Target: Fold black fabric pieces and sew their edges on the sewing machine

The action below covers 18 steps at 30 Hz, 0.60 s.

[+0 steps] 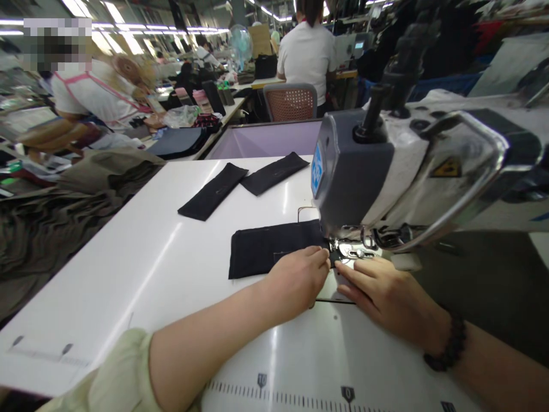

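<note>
A black fabric piece [257, 246], flat and rectangular with stitched edges, lies on the white table with its right end at the presser foot of the sewing machine [351, 166]. My left hand [298, 280] rests over its near edge, fingers closed on the cloth just left of the needle area. Beside the metal needle plate [358, 250], my right hand [386, 292] lies with its fingers stretched out, index fingertip touching the fabric's corner. A dark bead bracelet [450, 343] circles the right wrist. The needle tip is hard to make out.
Two more black fabric pieces [214, 191] lie further back on the white table [141, 263], which has a printed ruler along its front. Heaped brown-grey cloth [51, 229] borders the left side. Beyond are a person at the left, a seated person [304, 54] and a chair [289, 103].
</note>
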Available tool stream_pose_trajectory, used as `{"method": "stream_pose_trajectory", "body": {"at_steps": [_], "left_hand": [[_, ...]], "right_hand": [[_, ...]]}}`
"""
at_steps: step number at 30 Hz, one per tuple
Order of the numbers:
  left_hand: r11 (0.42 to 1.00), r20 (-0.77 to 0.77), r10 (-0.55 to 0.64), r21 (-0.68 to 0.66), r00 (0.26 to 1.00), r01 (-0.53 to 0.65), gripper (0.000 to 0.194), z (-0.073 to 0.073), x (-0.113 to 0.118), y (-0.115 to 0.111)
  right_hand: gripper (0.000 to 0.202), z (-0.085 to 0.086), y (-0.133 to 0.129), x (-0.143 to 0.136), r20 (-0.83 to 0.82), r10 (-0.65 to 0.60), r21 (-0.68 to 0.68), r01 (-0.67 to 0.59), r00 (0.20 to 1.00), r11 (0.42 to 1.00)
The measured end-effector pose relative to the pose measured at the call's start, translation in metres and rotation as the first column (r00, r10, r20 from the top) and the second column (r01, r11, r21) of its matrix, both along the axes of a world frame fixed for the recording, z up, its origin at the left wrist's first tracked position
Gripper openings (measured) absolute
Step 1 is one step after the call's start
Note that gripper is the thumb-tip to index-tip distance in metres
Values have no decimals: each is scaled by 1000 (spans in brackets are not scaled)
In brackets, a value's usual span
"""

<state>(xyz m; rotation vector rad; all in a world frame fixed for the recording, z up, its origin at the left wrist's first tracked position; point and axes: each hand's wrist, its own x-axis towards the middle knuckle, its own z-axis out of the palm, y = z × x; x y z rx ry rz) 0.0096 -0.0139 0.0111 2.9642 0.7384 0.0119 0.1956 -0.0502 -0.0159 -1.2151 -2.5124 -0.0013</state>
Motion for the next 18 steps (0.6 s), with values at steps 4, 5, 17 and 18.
{"method": "stream_pose_trajectory", "body": {"at_steps": [4,5,17,18], "left_hand": [[999,87,37,-3,995,-37,18,-5,0,8],[999,109,47,-5,993,-46,19,-7,-1,9],[995,161,73,61,984,-84,24,-19,-2,20],[994,158,72,66,985,-84,25,-20,-3,20]], "right_hand": [[29,-3,1,0,21,-39,7,39,999,999],[29,-3,1,0,22,-44,5,44,999,999],[30,-5,1,1,48,-60,-12,60,997,998],[31,-6,0,1,42,-58,-1,58,997,998]]}}
